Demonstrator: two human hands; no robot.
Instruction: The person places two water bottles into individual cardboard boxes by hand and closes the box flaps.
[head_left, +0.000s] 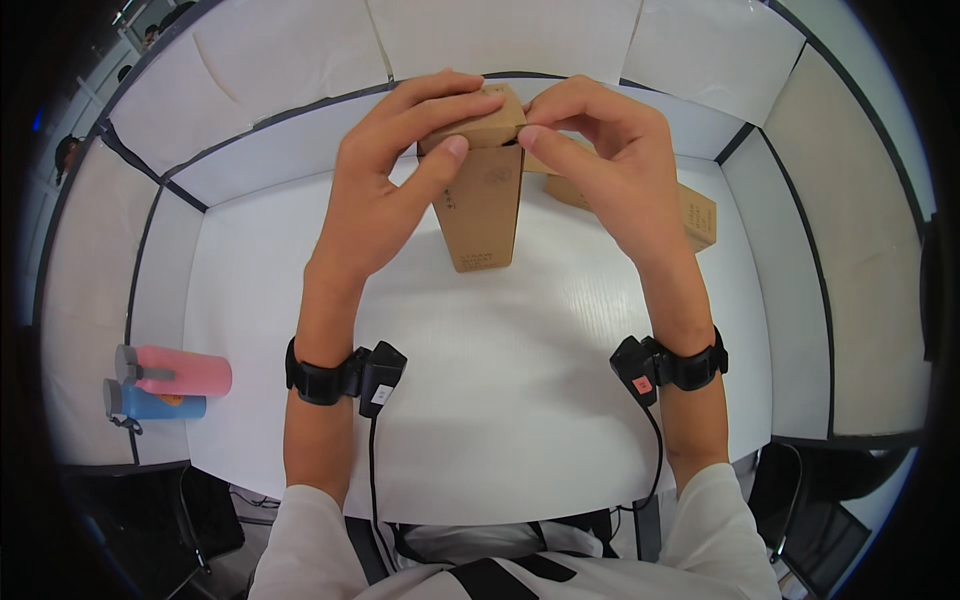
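Observation:
A tall brown cardboard box (484, 210) with printing on its front stands upright on the white table, in front of me. My left hand (397, 150) lies over its top, with fingers on the lid and the thumb against the lid's front edge. At the top right corner, my right hand (607, 142) pinches a thin cardboard edge or flap between thumb and forefinger. A narrow dark gap shows under the lid at that corner. Behind my right hand and wrist lie more brown cardboard boxes (699, 217), partly hidden. Each wrist bears a black strap with a cabled device.
A pink bottle (191, 370) and a blue bottle (165, 402) lie on their sides at the table's left edge. Pale partition panels (277, 142) with dark edging surround the white table (495, 420) at the back and sides. Cables run from the wrist devices over the near edge.

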